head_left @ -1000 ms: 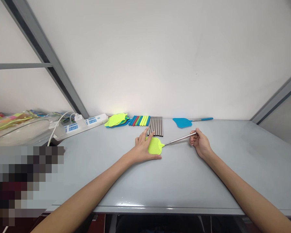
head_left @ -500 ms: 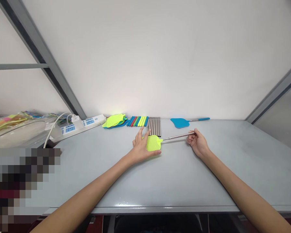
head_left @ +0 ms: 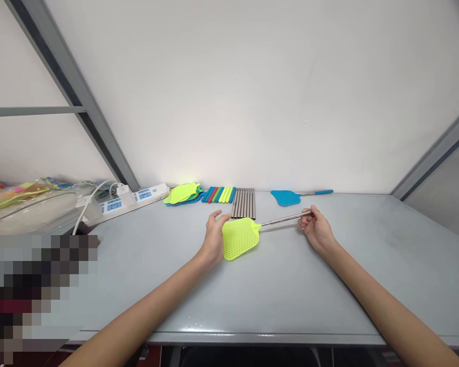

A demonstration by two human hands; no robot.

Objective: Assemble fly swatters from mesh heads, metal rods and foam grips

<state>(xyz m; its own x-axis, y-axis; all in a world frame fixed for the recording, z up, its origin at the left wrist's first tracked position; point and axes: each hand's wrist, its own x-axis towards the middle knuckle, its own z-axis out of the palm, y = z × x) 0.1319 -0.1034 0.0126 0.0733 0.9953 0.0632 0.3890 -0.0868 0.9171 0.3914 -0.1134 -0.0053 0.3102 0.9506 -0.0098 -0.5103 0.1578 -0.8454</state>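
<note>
A yellow-green mesh swatter head (head_left: 240, 238) is joined to a thin metal rod (head_left: 285, 219) above the grey table (head_left: 290, 285). My left hand (head_left: 213, 235) grips the head's left edge, and the head is tilted up so its face shows. My right hand (head_left: 315, 228) is closed on the rod's far end.
Along the back wall lie a stack of green and blue swatter heads (head_left: 182, 193), a row of coloured handles (head_left: 219, 194), a row of metal rods (head_left: 244, 202) and a finished blue swatter (head_left: 296, 195). A white power strip (head_left: 132, 199) and a clear bag (head_left: 26, 204) sit at the left.
The swatter head lay flat under my left palm; now it is lifted and turned face-up, held at its edge. My right hand stays on the rod's end.
</note>
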